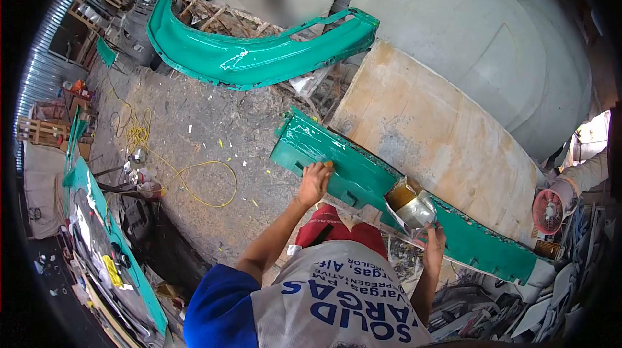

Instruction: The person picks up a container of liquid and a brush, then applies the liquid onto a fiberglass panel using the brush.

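Observation:
A long glossy green panel (363, 170) lies slanting in front of me, with raised handle-like loops on its face. My left hand (315, 183) rests on its left part, fingers curled closed around a small yellow-brown piece (328, 164) at the fingertips; what kind of piece it is I cannot make out. My right hand (434, 244) grips the near edge of a silvery cut-open container (418, 212). The container sits tilted over the panel, and an amber-brown coating or liquid shows inside it.
A curved green fender-like moulding (240, 59) lies beyond the panel. Right of it are a stained board (427, 127) and large pale shells (460, 30). A red fan (548, 210) stands far right. Yellow cord (194, 166) loops across the floor, left. Another green-edged panel (129, 257) leans lower left.

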Demonstrator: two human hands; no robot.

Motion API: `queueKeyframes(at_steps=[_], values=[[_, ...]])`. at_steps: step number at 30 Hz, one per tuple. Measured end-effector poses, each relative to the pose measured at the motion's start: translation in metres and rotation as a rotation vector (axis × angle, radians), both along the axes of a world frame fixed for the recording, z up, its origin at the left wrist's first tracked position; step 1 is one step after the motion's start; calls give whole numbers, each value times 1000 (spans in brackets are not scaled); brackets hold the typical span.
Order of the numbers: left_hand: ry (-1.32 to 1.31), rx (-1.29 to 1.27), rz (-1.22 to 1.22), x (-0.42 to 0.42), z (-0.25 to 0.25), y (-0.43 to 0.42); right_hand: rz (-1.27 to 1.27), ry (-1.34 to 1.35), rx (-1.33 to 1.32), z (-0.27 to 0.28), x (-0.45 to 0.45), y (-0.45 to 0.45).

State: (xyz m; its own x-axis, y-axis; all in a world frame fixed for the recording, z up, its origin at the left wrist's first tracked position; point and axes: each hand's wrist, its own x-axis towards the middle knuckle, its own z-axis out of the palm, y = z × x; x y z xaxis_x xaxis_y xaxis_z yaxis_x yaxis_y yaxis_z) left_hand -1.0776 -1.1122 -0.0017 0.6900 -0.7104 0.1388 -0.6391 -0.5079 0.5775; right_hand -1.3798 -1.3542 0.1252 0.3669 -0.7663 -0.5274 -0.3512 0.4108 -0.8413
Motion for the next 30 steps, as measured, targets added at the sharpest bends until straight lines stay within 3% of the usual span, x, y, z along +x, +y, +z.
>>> queueKeyframes(at_steps=[2,6,8,9,11,16,18,21,24,26,30], values=[[71,-281,57,19,-11,8,13,-2,11,-8,0,-2],[179,-325,262,99,-30,59,34,1,21,-8,6,-1],[72,-276,373,122,-31,78,31,2,13,-9,8,1],[75,-278,370,119,-25,77,27,1,9,-9,9,2],[-189,62,371,105,-3,72,16,7,4,-7,12,5],[-297,94,-1,6,-41,6,32,1,30,-1,15,7],[-26,3,-58,-28,-8,-20,35,-21,64,-2,15,6],[125,-177,33,-25,4,-22,65,15,18,1,14,6],[214,-256,195,40,-20,16,30,29,22,-2,9,2],[110,-283,249,89,-51,51,51,28,20,-4,2,-2],[34,-140,383,132,-17,81,51,12,-7,-1,-5,-6]])
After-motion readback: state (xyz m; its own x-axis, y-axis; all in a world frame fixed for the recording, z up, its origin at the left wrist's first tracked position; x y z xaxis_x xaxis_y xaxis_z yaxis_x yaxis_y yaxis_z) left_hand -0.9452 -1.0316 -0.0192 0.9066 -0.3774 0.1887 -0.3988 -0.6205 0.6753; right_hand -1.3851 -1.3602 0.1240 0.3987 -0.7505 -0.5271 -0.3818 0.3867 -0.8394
